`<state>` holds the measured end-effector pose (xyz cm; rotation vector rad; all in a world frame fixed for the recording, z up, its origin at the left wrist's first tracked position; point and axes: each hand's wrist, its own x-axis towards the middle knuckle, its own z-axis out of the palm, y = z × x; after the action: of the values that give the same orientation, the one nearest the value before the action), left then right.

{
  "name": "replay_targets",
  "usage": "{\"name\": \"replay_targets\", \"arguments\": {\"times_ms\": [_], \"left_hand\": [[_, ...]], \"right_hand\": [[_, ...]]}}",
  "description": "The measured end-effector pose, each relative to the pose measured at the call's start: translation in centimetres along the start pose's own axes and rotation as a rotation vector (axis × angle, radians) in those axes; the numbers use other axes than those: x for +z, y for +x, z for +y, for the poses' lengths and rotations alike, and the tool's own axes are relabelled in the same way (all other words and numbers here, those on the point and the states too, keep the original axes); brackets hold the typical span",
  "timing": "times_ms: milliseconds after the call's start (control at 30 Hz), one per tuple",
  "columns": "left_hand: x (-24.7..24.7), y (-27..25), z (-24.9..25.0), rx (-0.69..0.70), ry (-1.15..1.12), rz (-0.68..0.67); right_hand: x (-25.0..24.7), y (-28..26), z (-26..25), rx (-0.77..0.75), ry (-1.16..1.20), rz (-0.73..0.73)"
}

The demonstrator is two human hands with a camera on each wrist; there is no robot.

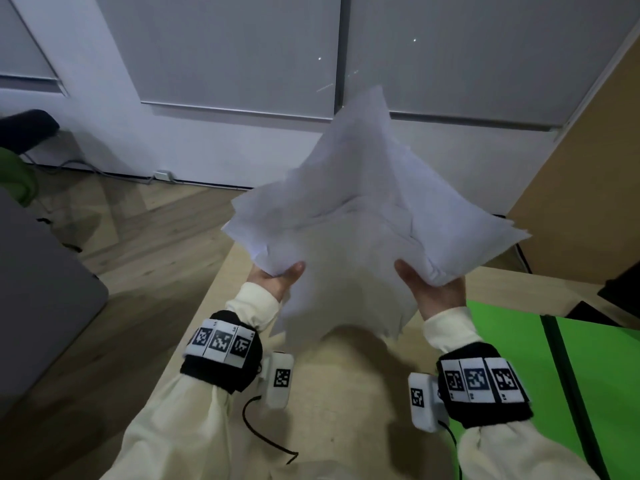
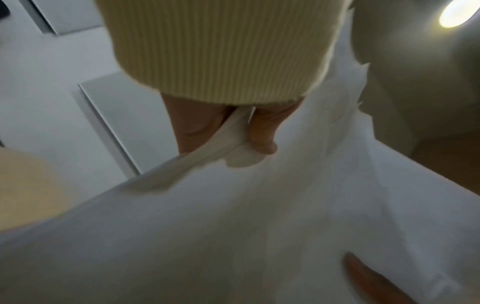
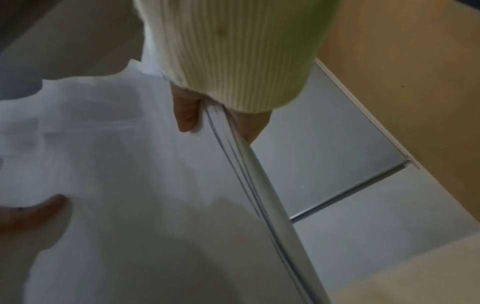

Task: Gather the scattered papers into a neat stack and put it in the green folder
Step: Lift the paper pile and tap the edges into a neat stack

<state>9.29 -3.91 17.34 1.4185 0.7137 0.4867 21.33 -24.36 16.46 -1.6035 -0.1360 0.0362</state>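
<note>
An untidy stack of white papers [image 1: 363, 230] is lifted above the light wooden table [image 1: 346, 393], its corners fanned out in different directions. My left hand [image 1: 277, 277] grips the stack's left side, thumb on top. My right hand [image 1: 429, 289] grips its right side the same way. In the left wrist view my left hand [image 2: 233, 131] pinches the papers [image 2: 233, 226] between thumb and fingers. In the right wrist view my right hand [image 3: 207, 117] clamps the edge of the papers [image 3: 130, 185]. The green folder [image 1: 519, 358] lies open on the table at the right.
A tan partition [image 1: 588, 150] stands at the right. Dark objects [image 1: 620, 296] sit at the table's far right. A grey surface [image 1: 41, 289] lies at the left over wood flooring [image 1: 145, 230]. A white wall [image 1: 225, 81] is ahead.
</note>
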Motion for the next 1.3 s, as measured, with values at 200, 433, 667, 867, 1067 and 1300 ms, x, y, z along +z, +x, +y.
{"name": "replay_targets", "arguments": {"times_ms": [200, 433, 667, 867, 1067, 1300], "left_hand": [[-0.6, -0.9, -0.2, -0.016, 0.048, -0.092], [-3.9, 1.1, -2.3, -0.076, 0.184, -0.204], [-3.7, 2.0, -1.5, -0.079, 0.223, -0.186], [-2.4, 2.2, -1.4, -0.061, 0.268, -0.153], [-0.9, 0.9, -0.4, -0.135, 0.338, -0.133], [3.7, -1.2, 0.8, -0.034, 0.161, 0.106]], "right_hand": [[-1.5, -0.9, -0.4, -0.036, 0.025, -0.114], [-3.2, -1.3, 0.7, 0.094, -0.158, -0.283], [-3.7, 0.7, -0.9, -0.031, -0.111, -0.238], [-2.2, 0.9, -1.6, -0.058, 0.001, -0.377], [-1.6, 0.6, 0.2, 0.052, -0.120, -0.296], [1.6, -0.4, -2.4, 0.013, 0.197, 0.196]]}}
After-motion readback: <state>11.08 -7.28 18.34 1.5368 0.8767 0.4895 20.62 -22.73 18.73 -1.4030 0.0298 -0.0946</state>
